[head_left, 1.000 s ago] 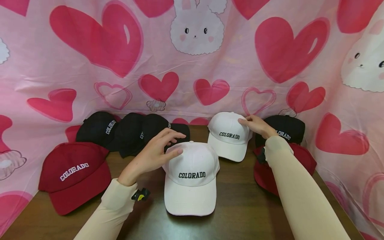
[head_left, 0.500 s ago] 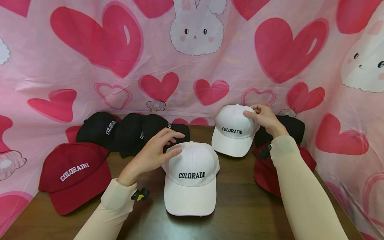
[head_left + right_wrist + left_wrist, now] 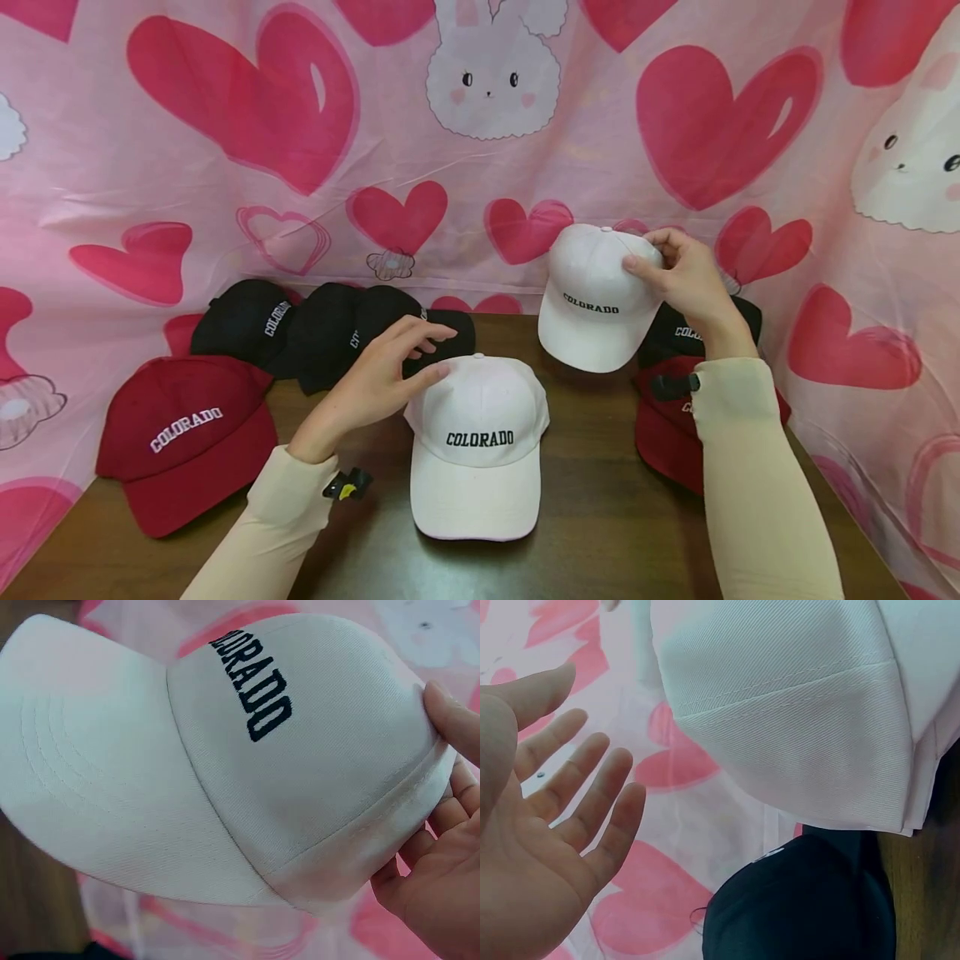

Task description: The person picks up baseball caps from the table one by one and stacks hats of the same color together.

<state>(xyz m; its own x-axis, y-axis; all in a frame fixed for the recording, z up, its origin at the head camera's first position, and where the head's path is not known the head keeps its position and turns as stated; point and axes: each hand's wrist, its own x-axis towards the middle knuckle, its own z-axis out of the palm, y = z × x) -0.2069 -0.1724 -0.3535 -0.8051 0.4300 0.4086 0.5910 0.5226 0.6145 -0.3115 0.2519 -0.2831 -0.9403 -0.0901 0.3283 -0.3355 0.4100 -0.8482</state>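
Note:
My right hand [image 3: 696, 283] grips a white baseball cap [image 3: 588, 279] by the side of its crown, thumb in front and fingers behind. The cap hangs above the back of the table with its brim tilted down toward me; in the right wrist view its black COLORADO lettering [image 3: 251, 686] shows. A second white cap [image 3: 476, 487] sits upright at the table's middle, brim facing me. Beside its crown hovers my left hand [image 3: 367, 387], fingers loosely bent and holding nothing. The left wrist view shows a gap between the hand [image 3: 551, 847] and that cap [image 3: 787, 735].
Black caps [image 3: 243, 325] stand in an overlapping row at the back left, with a red cap [image 3: 187, 433] before them. At right, partly behind my forearm, are a black cap [image 3: 742, 321] and a red cap [image 3: 663, 433]. A pink heart-print cloth [image 3: 450, 158] backs the brown table [image 3: 592, 517].
My right hand has lifted the back white cap off the table and moved it up and slightly right. My left hand and the front white cap have hardly moved.

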